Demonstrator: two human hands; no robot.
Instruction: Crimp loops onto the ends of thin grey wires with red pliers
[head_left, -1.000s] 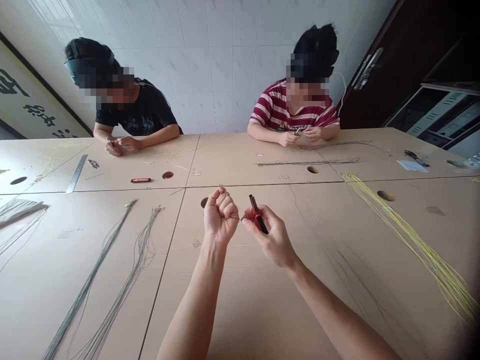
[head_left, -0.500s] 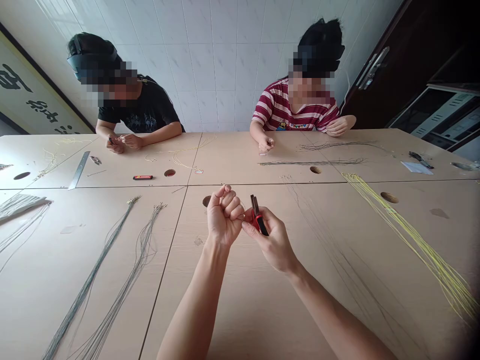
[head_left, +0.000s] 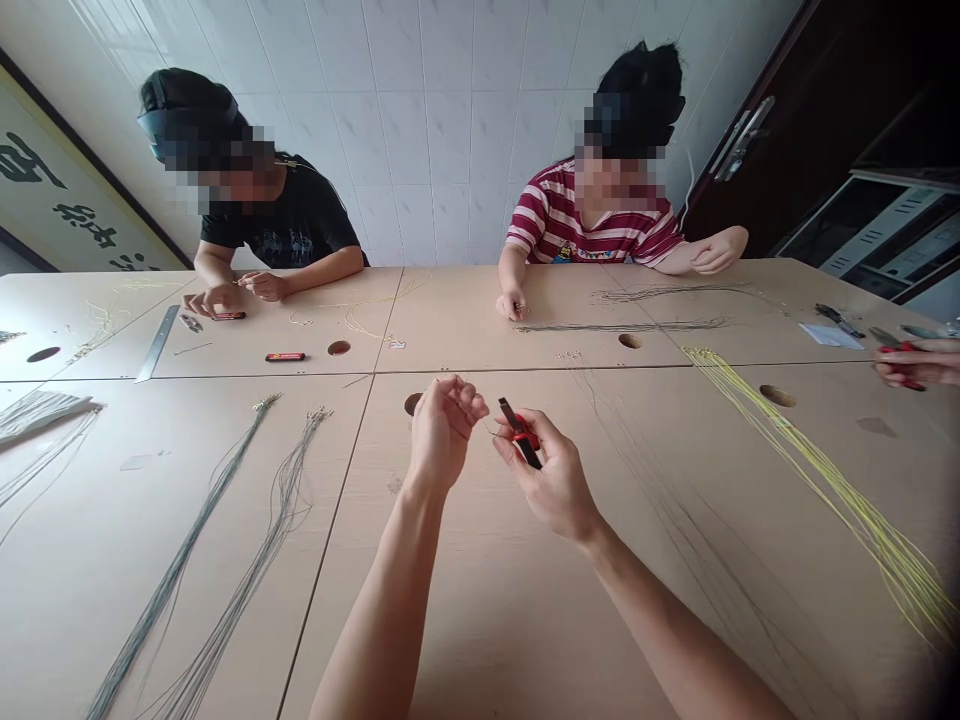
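My left hand point(head_left: 448, 430) is raised over the table's middle, palm toward me, its fingers loosely curled. What those fingers hold, if anything, is too small to make out. Close on its right, my right hand point(head_left: 551, 465) grips small pliers point(head_left: 520, 436) with red and black handles, their dark jaws pointing up and left. A short bit of thin cord point(head_left: 491, 431) shows in the gap between the hands, by my right fingertips. Its ends are hard to see.
Bundles of grey-green cords point(head_left: 191, 530) lie left, yellow cords point(head_left: 810, 470) right, and thin dark cords point(head_left: 675, 500) nearer. Two people sit opposite; another person's hand point(head_left: 922, 362) holds red-handled pliers at the right edge. A red marker point(head_left: 286, 357) and a metal ruler point(head_left: 158, 342) lie further back.
My left hand has loosened from a tight fist and moved slightly away from my right. The pliers have tilted left. Another person's hand with pliers has appeared at the right edge.
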